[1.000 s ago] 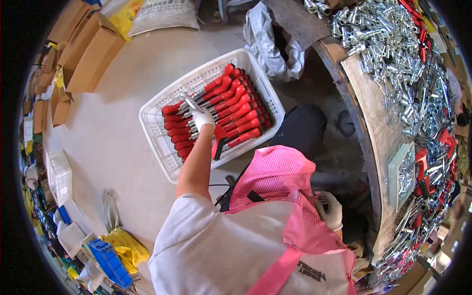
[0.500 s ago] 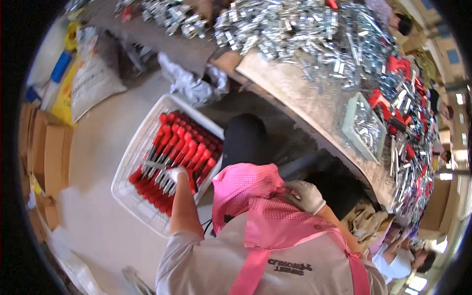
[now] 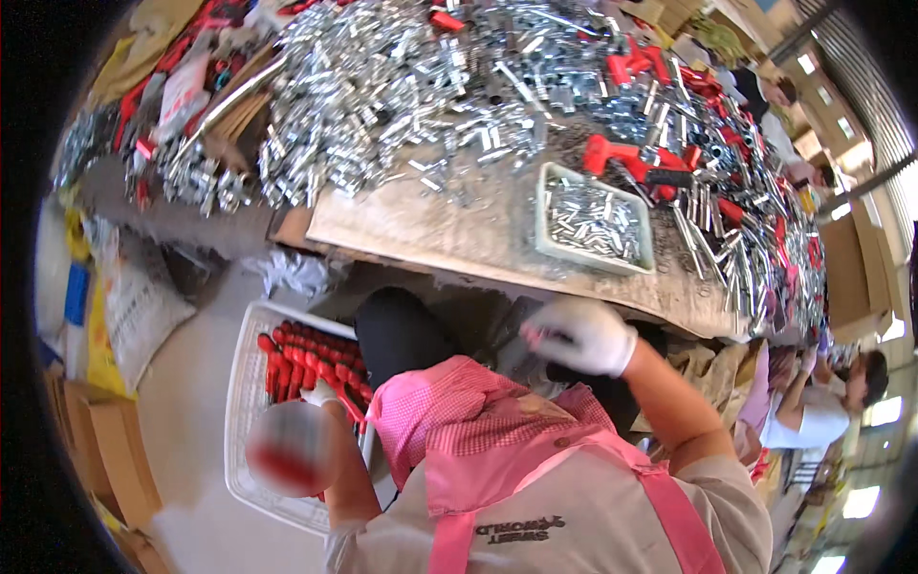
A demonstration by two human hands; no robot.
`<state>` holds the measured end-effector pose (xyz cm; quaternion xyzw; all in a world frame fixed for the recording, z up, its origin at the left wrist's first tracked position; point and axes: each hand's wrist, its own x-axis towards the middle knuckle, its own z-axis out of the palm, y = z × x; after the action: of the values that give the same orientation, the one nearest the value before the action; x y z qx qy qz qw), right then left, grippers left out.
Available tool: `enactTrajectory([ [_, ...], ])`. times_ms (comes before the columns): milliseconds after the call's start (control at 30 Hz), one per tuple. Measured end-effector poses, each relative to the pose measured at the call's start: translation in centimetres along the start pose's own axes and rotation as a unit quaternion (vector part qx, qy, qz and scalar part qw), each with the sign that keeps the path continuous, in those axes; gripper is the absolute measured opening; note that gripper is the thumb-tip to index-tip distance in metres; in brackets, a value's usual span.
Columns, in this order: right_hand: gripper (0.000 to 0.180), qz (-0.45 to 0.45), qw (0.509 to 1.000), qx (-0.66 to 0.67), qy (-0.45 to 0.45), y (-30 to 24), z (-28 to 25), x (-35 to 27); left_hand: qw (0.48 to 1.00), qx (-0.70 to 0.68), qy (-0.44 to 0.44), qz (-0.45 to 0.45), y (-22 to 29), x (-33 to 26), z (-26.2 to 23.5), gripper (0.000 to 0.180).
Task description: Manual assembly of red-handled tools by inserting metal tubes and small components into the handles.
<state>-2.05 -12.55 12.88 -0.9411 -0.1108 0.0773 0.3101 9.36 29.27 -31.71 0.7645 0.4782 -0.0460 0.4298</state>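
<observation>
My left hand [image 3: 321, 393], in a white glove, is down at my left side over a white plastic basket [image 3: 239, 421] on the floor. The basket holds rows of red-handled tools [image 3: 306, 359]. A blurred patch covers part of this hand, so its grip is unclear. My gloved right hand [image 3: 579, 336] is raised in front of me, just below the edge of the worktable [image 3: 430, 230], with its fingers curled in. A pink apron covers my chest and lap.
Heaps of shiny metal parts [image 3: 402, 77] cover the table, with a pale tray [image 3: 550, 239] of parts and a red power drill [image 3: 622, 158]. A seated person [image 3: 813, 402] is at right. Sacks [image 3: 134, 306], crumpled plastic [image 3: 296, 273] and cardboard boxes [image 3: 96, 450] lie on the floor at left.
My view has swung from the floor basket up to the table. My right hand has risen from my waist to the table edge. My left hand stays over the basket.
</observation>
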Motion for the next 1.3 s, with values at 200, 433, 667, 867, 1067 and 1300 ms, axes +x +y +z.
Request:
enactTrajectory([
  [200,0.023,0.096,0.954,-0.101,0.267,7.3,-11.0,5.9,0.862,-0.177,0.028,0.474,16.2,-19.2,-4.3,0.051],
  [433,0.059,0.342,0.896,-0.234,0.162,13.8,-11.6,17.3,0.637,-0.182,-0.113,0.741,26.3,-33.7,-7.8,0.036],
  [667,0.053,0.289,0.911,0.056,0.288,15.3,-11.9,16.2,0.651,-0.039,-0.218,0.726,36.5,-38.1,-2.0,0.036],
  [867,0.021,0.032,0.701,0.561,0.439,12.9,-13.4,9.5,0.619,0.244,-0.086,0.742,43.7,-39.7,6.6,0.040],
  [1067,0.034,0.111,0.772,0.458,0.426,9.2,-10.9,-4.0,0.499,0.230,-0.191,0.813,45.6,-41.7,9.6,0.039],
  [1300,0.031,0.189,0.732,0.001,0.655,14.7,-3.2,-12.5,0.468,0.138,-0.242,0.839,49.8,-51.1,16.1,0.030],
])
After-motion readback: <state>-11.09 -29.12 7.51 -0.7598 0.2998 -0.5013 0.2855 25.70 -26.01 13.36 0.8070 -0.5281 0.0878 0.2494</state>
